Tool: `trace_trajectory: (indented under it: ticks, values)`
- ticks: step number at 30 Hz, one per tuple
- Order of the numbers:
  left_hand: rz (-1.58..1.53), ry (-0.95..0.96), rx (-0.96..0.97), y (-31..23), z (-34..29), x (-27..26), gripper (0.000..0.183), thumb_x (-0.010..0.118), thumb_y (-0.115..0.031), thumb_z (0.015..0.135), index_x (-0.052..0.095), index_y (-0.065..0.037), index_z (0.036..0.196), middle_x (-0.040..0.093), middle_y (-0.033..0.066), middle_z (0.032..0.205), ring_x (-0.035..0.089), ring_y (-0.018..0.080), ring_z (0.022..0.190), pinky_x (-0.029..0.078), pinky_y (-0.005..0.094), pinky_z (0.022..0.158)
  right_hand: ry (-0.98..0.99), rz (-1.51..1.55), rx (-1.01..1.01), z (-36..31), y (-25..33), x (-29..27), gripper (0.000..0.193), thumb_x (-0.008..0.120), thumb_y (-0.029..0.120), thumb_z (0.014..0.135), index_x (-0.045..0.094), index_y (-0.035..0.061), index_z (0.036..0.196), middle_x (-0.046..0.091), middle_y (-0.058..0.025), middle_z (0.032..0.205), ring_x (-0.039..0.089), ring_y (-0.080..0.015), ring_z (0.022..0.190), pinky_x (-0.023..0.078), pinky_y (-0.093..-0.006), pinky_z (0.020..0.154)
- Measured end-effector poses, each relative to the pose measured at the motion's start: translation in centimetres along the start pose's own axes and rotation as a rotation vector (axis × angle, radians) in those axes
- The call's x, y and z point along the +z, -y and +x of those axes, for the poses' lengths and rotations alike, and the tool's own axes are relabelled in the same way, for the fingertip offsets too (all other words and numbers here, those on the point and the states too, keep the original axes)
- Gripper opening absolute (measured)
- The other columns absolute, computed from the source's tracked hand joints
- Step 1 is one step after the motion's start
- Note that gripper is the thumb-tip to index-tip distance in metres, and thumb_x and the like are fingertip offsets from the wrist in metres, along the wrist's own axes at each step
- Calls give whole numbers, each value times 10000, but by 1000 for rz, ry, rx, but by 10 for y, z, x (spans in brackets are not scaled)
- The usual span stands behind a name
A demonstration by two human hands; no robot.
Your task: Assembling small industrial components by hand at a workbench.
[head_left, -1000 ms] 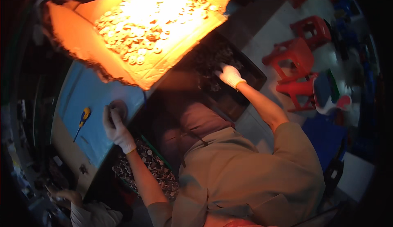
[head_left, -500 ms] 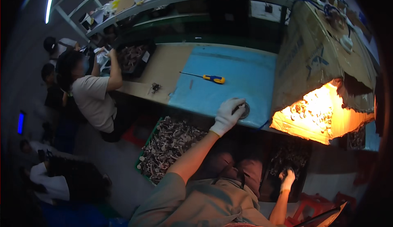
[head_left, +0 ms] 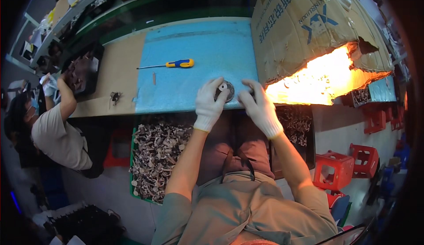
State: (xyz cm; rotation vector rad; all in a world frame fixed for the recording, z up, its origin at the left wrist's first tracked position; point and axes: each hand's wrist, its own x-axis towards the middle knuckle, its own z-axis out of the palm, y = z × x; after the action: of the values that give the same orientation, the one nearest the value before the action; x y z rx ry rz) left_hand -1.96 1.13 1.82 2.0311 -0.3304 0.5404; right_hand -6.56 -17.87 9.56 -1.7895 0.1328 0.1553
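Observation:
A dark grey round metal piece (head_left: 230,91) with a pale, holed centre lies at the front edge of the blue mat (head_left: 198,37). My left hand (head_left: 207,105), in a white glove, grips it from the left, thumb and fingers about its rim. Just right of it hovers my right hand (head_left: 262,111), gloved too, with curled fingers close to the piece but apart from it. Whatever those fingers may hold is too small or hidden to make out. Farther back on the mat lies a yellow-and-blue screwdriver (head_left: 179,63), its shaft pointing left.
A torn cardboard box (head_left: 287,37) with a bright glow inside stands at the right. Below the table are a bin of small metal parts (head_left: 159,156) on the left and a dark bin (head_left: 293,125) on the right. Red stools (head_left: 333,170) and a co-worker (head_left: 64,136) flank me.
My right hand has come up from the dark bin on the right to beside the round metal piece. My left hand still grips that piece. The view has swung to the right.

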Motion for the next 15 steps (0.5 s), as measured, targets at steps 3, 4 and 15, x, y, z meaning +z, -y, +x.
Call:
trace_trajectory:
  ticks: [3, 4, 15]
  values:
    - [-28, -16, 21, 3, 3, 2, 404, 805, -183, 904, 727, -48, 1276, 743, 184, 1210, 699, 378, 1128, 522, 477, 984, -166, -514, -367, 44, 8, 22, 533, 612, 379, 1070, 551, 27, 1466, 773, -231, 1101, 772, -365, 974, 599, -461, 860]
    - [3, -24, 62, 5, 0, 0, 406, 803, -192, 902, 721, -54, 1275, 740, 182, 1210, 697, 378, 1124, 523, 478, 978, -101, -562, -314, 45, 19, 27, 531, 610, 396, 1066, 563, 28, 1446, 764, -255, 1110, 751, -415, 1022, 589, -502, 892]
    - [48, 61, -24, 5, -14, -12, 410, 726, -160, 953, 682, -42, 1344, 717, 187, 1293, 697, 335, 1180, 544, 431, 1015, 187, -1315, -258, 44, 72, 60, 322, 596, 356, 1070, 564, 60, 1192, 742, -224, 1064, 763, -454, 931, 624, -550, 790]
